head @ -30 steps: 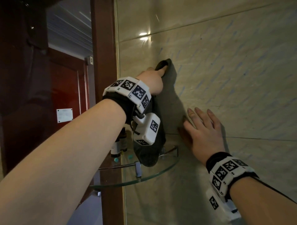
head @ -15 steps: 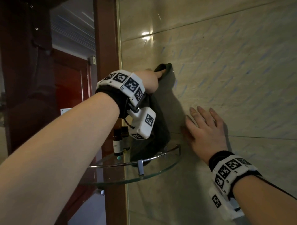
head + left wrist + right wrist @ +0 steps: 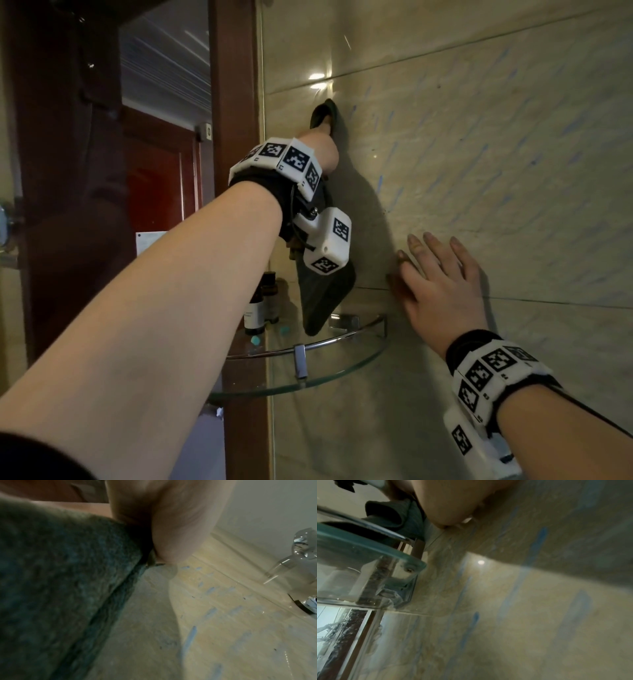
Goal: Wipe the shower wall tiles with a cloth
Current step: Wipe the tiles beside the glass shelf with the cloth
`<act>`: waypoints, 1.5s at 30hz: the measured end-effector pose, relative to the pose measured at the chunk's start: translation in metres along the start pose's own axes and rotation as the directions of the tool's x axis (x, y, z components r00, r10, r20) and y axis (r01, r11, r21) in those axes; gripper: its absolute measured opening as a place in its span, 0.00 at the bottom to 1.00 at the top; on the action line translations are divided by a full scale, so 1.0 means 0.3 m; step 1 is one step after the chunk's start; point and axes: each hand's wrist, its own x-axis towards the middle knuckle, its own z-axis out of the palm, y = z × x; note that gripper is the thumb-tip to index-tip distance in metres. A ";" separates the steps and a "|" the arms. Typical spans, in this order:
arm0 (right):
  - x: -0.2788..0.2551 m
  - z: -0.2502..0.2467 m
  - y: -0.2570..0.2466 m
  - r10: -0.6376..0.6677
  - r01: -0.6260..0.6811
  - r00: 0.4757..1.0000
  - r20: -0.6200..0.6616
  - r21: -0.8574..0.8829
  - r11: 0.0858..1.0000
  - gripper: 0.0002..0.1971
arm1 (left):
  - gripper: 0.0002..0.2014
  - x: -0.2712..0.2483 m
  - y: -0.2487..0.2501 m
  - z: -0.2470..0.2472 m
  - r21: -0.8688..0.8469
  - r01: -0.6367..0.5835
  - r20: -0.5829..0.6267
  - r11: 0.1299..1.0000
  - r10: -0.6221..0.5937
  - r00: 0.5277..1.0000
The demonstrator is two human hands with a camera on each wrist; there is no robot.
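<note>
The left hand [image 3: 323,150] has moved higher up the shower wall tiles [image 3: 479,154] than a second earlier, carrying the cloth [image 3: 323,291] with it; the right hand [image 3: 442,291] has stayed put. One dark, nubby cloth, its grip pressing it to the wall near the corner, hangs in a tapering fold above one curved glass shelf [image 3: 342,371]. The right hand lies flat on glossy beige tile, fingers straight. Two dark bottles [image 3: 255,313] stand on the shelf.
</note>
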 end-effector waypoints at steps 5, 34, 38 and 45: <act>0.000 0.004 -0.001 -0.006 0.006 1.000 -0.020 -0.007 1.000 0.12 | 0.24 0.028 0.034 -0.020 0.129 -0.032 -0.114 0.991 0.047 0.992; 0.001 -0.008 -0.003 -0.007 0.007 1.000 -0.017 -0.017 1.000 0.08 | 0.34 0.071 0.080 -0.020 0.395 -0.040 -0.146 0.918 0.106 0.984; -0.001 -0.005 -0.004 0.006 -0.006 1.000 -0.001 -0.006 1.000 0.10 | 0.34 0.055 0.082 0.019 0.339 -0.029 -0.179 0.941 0.095 0.979; 0.001 -0.004 -0.009 0.021 -0.021 1.000 -0.008 0.011 1.000 0.15 | 0.34 0.026 0.069 0.092 0.244 0.075 -0.155 0.967 -0.037 0.987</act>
